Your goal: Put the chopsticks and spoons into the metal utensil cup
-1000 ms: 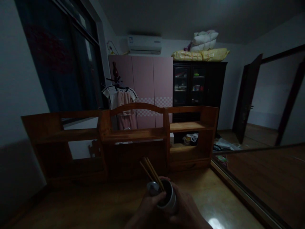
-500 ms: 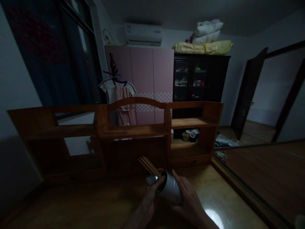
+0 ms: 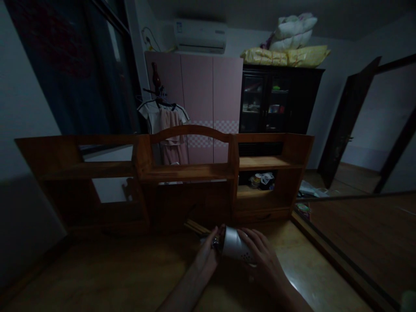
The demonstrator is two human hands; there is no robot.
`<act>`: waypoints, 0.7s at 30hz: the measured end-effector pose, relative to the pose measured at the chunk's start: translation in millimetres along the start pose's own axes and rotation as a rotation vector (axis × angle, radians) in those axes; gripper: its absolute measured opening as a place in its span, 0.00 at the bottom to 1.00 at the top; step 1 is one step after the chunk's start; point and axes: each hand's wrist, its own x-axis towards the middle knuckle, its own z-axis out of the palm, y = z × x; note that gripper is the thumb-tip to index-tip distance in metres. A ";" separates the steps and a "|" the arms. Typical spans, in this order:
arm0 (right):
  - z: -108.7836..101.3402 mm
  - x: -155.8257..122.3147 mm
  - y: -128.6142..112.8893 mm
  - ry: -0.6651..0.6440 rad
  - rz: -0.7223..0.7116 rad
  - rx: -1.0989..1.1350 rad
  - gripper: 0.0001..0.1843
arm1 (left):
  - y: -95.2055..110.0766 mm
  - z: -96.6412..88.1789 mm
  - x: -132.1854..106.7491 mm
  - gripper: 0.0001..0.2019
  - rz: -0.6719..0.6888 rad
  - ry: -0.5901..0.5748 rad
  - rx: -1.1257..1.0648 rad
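A small metal canister (image 3: 234, 248) with holes in its side lies tipped toward the left, just above the wooden desk (image 3: 130, 277). My right hand (image 3: 261, 255) is wrapped round its body. Wooden chopsticks (image 3: 196, 227) stick out of its mouth to the left. My left hand (image 3: 208, 255) is at the mouth, fingers closed on the utensils there; a shiny spoon-like piece shows between the fingers. The room is dim.
A wooden desk hutch (image 3: 191, 173) with open shelves stands at the back of the desk; small items sit in its right cubby (image 3: 261, 181). Behind are a pink wardrobe (image 3: 198, 99), a dark cabinet (image 3: 279, 104), hanging clothes (image 3: 165, 121) and an open door (image 3: 344, 125).
The canister has gone from upright to lying on its side, mouth to the left, and has moved a little forward toward the hutch. Both hands stayed on it.
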 end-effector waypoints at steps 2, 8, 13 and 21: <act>-1.1 -0.3 2.6 -0.007 0.015 -0.009 0.42 | 4.5 1.0 0.7 0.07 -0.014 0.034 -0.044; 0.9 -2.6 4.5 -0.004 0.008 -0.040 0.41 | 10.0 2.3 -2.2 0.09 -0.073 0.086 -0.110; 0.7 -3.5 1.8 -0.027 -0.084 -0.104 0.40 | 8.3 8.8 -14.9 0.09 -0.125 0.071 -0.003; -2.8 -0.6 3.7 -0.011 -0.134 -0.206 0.45 | 6.7 14.5 -20.6 0.05 -0.048 0.075 0.073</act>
